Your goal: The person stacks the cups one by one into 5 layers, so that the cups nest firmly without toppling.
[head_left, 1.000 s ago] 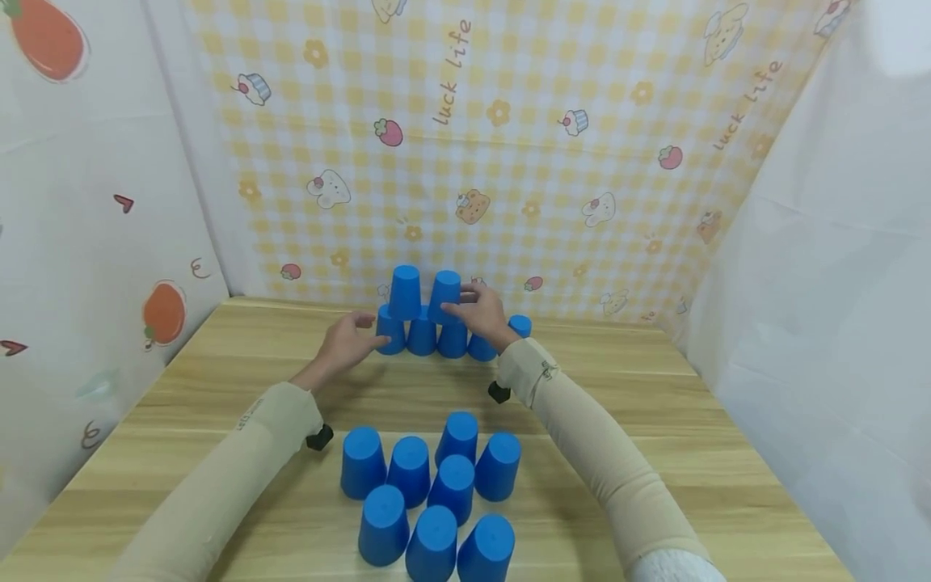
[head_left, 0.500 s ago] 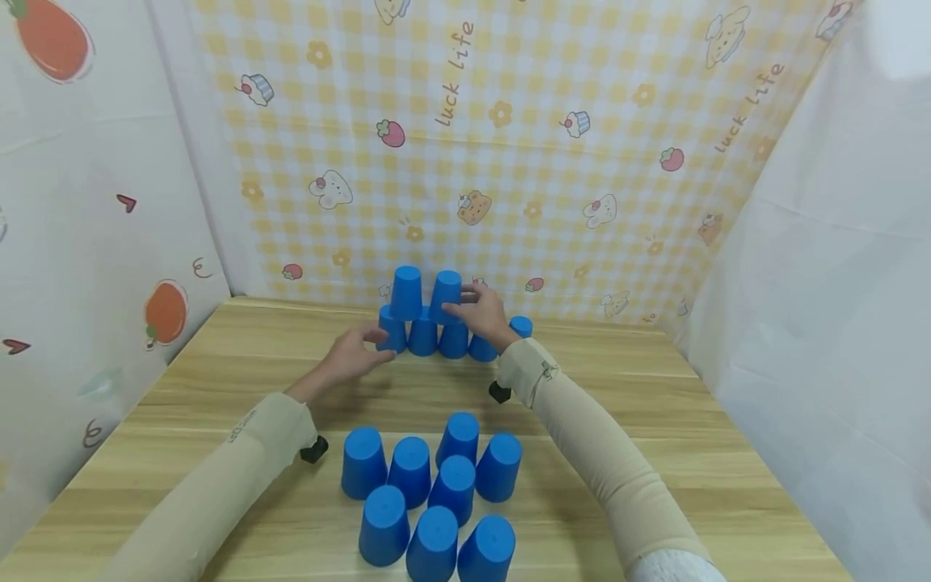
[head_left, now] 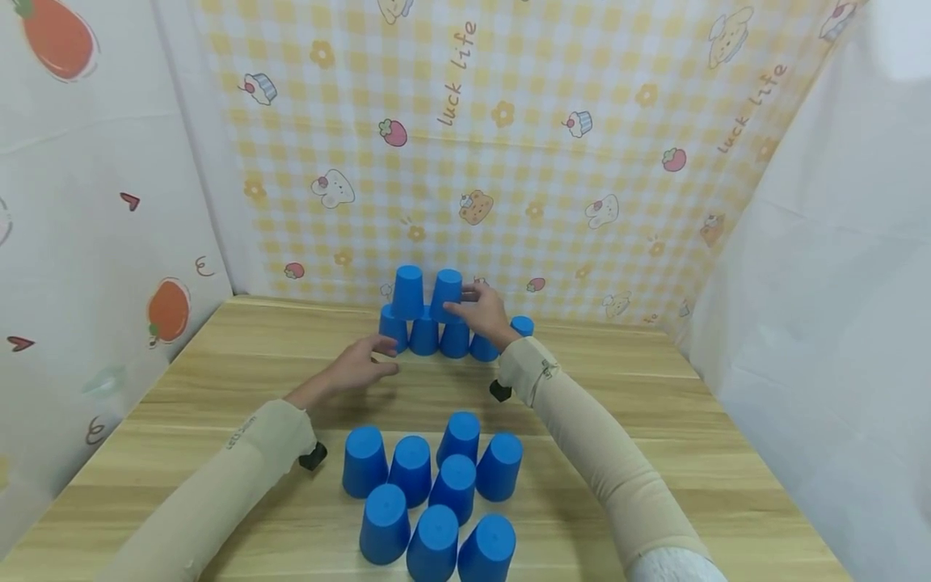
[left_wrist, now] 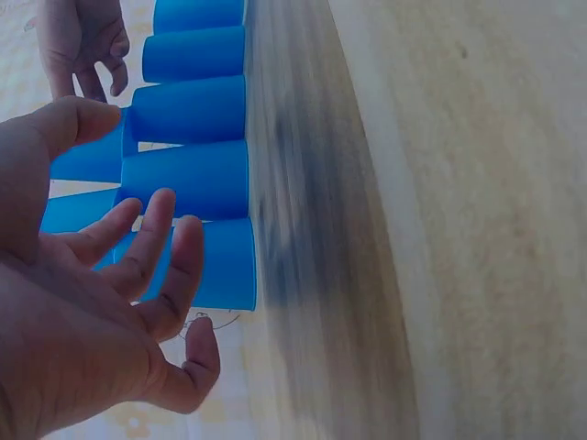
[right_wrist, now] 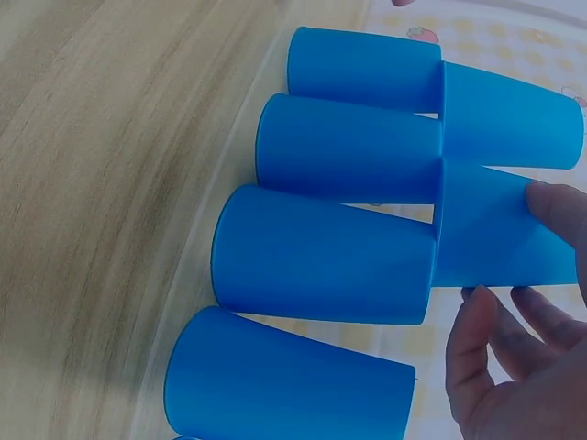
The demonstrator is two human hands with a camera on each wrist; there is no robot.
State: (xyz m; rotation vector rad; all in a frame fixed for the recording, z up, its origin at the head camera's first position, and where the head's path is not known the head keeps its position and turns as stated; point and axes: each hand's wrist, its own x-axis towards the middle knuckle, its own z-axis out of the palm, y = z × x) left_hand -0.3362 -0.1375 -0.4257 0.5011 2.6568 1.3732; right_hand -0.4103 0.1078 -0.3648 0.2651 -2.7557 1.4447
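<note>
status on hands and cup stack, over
Right hand pinching one upper cup. Left hand holding nothing. Other upper cup resting on lower row. No obstruction visible.

blue cup [head_left: 444, 293]: being gripped inverted atop cup row [head_left: 455, 340], mid-frame | eight front cups [head_left: 454, 485]: being seen inverted, lower centre

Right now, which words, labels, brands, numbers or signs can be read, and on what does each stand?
"luck life": on the checked cloth, upper middle.
"luck life": same cloth, farther right.
Tiny mark low right on it: too small to read.
Left sleeve: print too blurred to read.
Right sleeve: print too small to read.
Cups: no text visible.
</note>
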